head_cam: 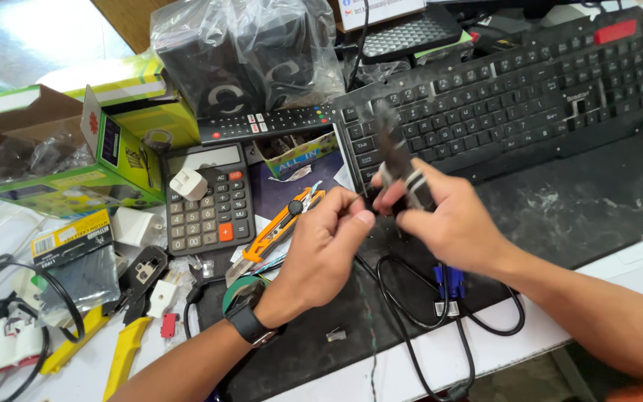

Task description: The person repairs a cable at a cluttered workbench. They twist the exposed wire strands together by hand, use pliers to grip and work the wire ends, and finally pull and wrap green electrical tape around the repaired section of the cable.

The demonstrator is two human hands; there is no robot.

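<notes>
Bare mat (589,201) right — clutter left

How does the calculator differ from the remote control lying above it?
The calculator is broad and squarish, with a display and one orange key; the remote control is a long, slim bar without a display. A white plug adapter rests on the calculator, while nothing lies on the remote control. Both are dark, covered in buttons, and untouched by either hand.

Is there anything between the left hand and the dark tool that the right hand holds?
Nothing visible does. The left hand and the right hand meet above the black mat, fingers almost touching, at the lower end of the dark tool. The orange utility knife lies off to the left.
</notes>
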